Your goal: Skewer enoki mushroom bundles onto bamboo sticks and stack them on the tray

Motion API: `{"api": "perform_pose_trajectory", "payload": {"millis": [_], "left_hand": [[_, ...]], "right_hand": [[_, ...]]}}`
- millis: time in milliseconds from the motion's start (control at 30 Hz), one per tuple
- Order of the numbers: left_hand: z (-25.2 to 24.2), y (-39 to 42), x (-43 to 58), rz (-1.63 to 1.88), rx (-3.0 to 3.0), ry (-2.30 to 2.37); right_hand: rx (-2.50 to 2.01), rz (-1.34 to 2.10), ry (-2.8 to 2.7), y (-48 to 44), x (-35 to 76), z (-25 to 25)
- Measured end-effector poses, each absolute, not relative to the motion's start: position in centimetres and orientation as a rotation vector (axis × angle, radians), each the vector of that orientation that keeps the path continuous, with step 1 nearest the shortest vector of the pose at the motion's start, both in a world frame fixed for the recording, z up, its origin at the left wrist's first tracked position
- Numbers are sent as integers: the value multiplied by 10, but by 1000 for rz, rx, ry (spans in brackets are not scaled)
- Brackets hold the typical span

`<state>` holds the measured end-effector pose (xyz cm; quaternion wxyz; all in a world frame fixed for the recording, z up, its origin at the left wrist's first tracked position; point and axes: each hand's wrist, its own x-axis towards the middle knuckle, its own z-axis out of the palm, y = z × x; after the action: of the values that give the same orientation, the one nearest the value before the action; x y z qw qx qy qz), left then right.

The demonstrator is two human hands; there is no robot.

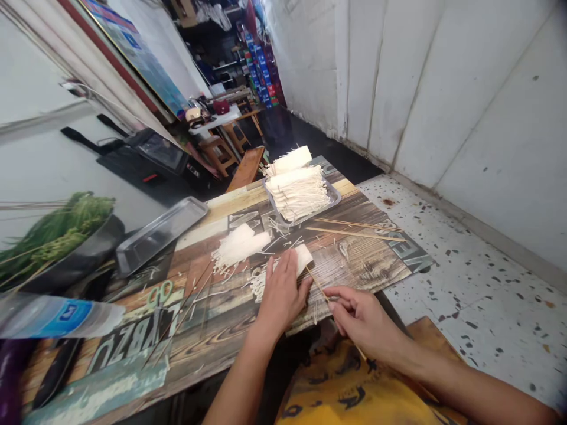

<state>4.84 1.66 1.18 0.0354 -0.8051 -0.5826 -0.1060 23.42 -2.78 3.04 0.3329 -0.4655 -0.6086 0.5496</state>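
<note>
On the wood-patterned table a flat bunch of enoki mushrooms (303,255) lies under my left hand (283,290), which holds it down with its fingers on top and its thumb at the near side. My right hand (361,319) pinches a thin bamboo skewer (316,282). The skewer's tip meets the bunch's cut end; whether it is inside I cannot tell. Just left of my left hand lie more enoki pieces (241,245) with loose strands around them. Beyond, a clear plastic tray (334,198) holds stacked enoki bunches (296,186).
Several loose skewers (354,230) lie right of the full tray; others (183,313) lie at left. Scissors (158,298), a black-handled tool (57,375), a plastic bottle (66,317), another tray (162,236) and a metal bowl (95,254) of greens occupy the left side.
</note>
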Motion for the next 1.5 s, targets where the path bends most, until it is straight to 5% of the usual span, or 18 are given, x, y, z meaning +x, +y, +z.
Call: {"api": "perform_pose_trajectory", "payload": {"millis": [167,433,700,867,1133,1500], "left_hand": [[12,21,47,-475,-2372,-1960],[26,29,53,-593,-2294,-1921],[17,16,97,-215,-2365,-1869],[45,31,43,-203,-2731,-1727],[45,96,-54,-71,-2459,-1956],[27,87,-27,-125,-2372,-1957]], "right_hand": [[-881,1937,-1131,-24,222,54],[-900,1976,-964,-15,231,52],[-1006,2202,-1012,-1,271,40],[-1370,1743,-1578,-1,297,16],[-1371,587,-2121,0,317,-6],[-1249,305,-2201,-3,318,-14]]}}
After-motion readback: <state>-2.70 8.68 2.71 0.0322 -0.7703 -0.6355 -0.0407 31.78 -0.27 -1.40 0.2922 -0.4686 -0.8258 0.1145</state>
